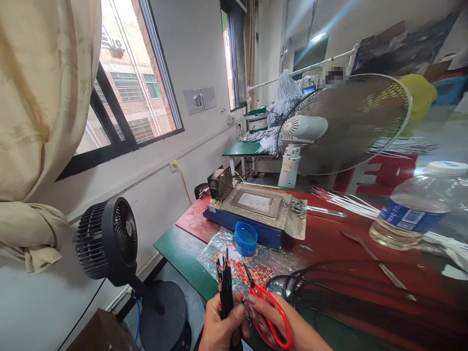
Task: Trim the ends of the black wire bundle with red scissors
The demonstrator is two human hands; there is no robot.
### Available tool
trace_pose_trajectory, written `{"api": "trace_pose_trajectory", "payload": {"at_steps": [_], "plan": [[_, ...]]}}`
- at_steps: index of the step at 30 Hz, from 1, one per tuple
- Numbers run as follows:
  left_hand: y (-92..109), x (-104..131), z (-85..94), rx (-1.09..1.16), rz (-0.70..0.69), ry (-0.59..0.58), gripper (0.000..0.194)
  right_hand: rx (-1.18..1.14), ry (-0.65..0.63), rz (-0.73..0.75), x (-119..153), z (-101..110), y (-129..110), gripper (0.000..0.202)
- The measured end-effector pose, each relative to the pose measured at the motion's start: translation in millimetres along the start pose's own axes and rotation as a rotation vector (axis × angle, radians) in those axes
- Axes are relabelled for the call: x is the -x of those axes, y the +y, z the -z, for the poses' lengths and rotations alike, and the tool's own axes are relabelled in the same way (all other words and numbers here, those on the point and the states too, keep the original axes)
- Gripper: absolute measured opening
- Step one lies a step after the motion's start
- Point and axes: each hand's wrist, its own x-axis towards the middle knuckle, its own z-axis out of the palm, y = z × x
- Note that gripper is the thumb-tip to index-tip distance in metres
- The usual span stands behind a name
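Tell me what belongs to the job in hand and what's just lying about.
Likely the job: black cables in the left hand; red-handled scissors in the right hand; probably red and yellow scraps.

Apparently lying about: plastic bottle; white wires.

Table (179,258): its red and green top is carrying the blue-sided box (252,214).
Blue cup (245,240): is standing just before the box.
Plastic sheet (210,254): is spreading before the box, bearing scattered coloured bits (261,275).
Black cables (291,283): are looping before the box, rightward.
White wires (351,202): are lying right of the box.
Metal tool (382,268), bottle (413,214): are resting farther right of the box.
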Motion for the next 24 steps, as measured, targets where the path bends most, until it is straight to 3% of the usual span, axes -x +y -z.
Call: {"api": "trace_pose_trajectory", "payload": {"at_steps": [6, 12, 19, 22, 24], "plan": [[2, 2, -4.7, 0.006, -0.026, 0.029, 0.044, 0.064, 0.008, 0.018, 0, -4, -2, 0.056], [-2, 0, -1.7, -0.019, -0.04, 0.057, 0.043, 0.286, 0.031, 0.093, -13, 8, 18, 0.054], [-4, 0, 3.2, 0.024, -0.044, 0.08, 0.043, 0.662, 0.107, 0.3, -12, 15, 25, 0.045], [-2, -1, 3.0, 0.06, -0.033, 0.117, 0.043, 0.775, 0.162, 0.476, -12, 13, 21, 0.033], [2, 1, -1.3, 0.071, -0.041, 0.214, 0.044, 0.84, 0.1, 0.635, -8, 12, 15, 0.024]]}}
